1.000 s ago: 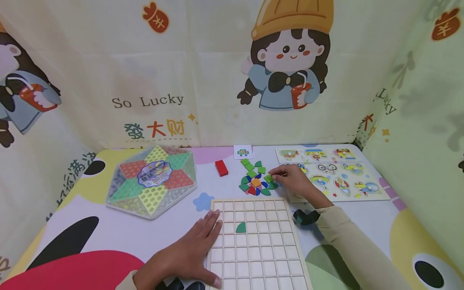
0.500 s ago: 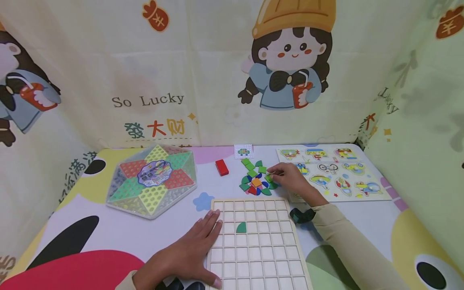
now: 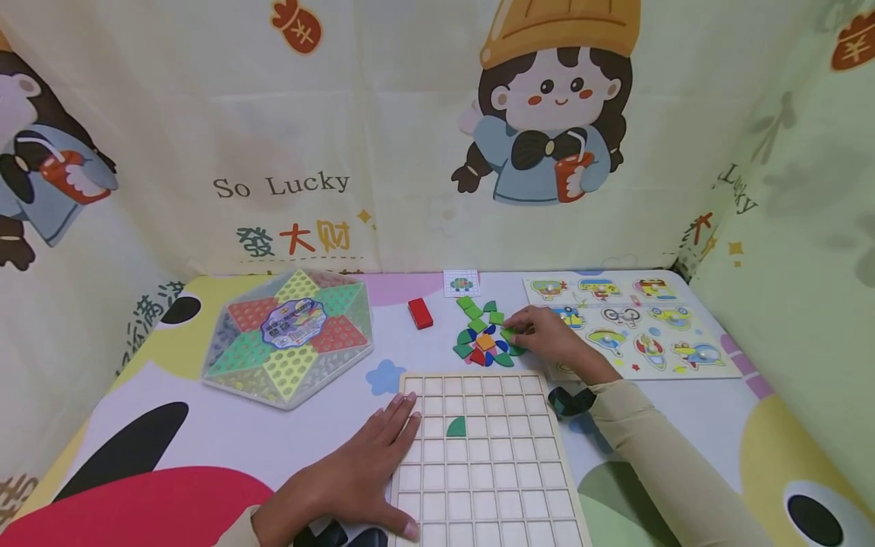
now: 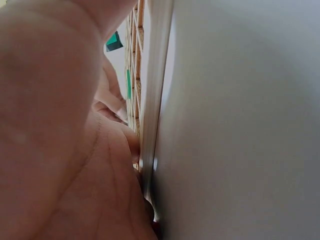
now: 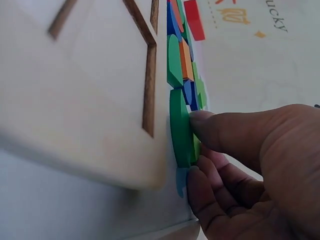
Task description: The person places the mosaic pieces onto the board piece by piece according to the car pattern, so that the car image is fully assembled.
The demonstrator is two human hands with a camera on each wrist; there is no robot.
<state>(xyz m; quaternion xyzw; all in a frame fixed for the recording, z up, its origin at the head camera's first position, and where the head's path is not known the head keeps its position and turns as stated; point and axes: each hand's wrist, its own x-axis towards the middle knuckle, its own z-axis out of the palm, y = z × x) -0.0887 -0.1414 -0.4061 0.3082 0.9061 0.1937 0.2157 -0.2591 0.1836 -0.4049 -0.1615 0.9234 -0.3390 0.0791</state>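
Observation:
My left hand (image 3: 365, 463) rests on the left edge of a wooden grid board (image 3: 488, 480), fingers straight and thumb spread toward the near side. One green quarter-circle piece (image 3: 456, 427) lies in a cell of that board. Beyond its far edge is a loose pile of small pieces: light green squares (image 3: 477, 324), green quarter-circles (image 3: 503, 360), an orange square (image 3: 485, 342) and blue and red ones. At the pile's right side my right hand (image 3: 547, 334) pinches a light green square (image 5: 196, 149) between thumb and fingers, partly hidden behind a dark green quarter-circle (image 5: 180, 127).
A hexagonal Chinese checkers box (image 3: 290, 338) lies at the left. A red block (image 3: 420, 313) and a small pattern card (image 3: 462, 284) are behind the pile. The vehicle puzzle board (image 3: 649, 353) sits at the right, partly under my right hand.
My right hand has shifted slightly left over the pile, its fingers closing nearer the light green square. The left hand stays on the board.

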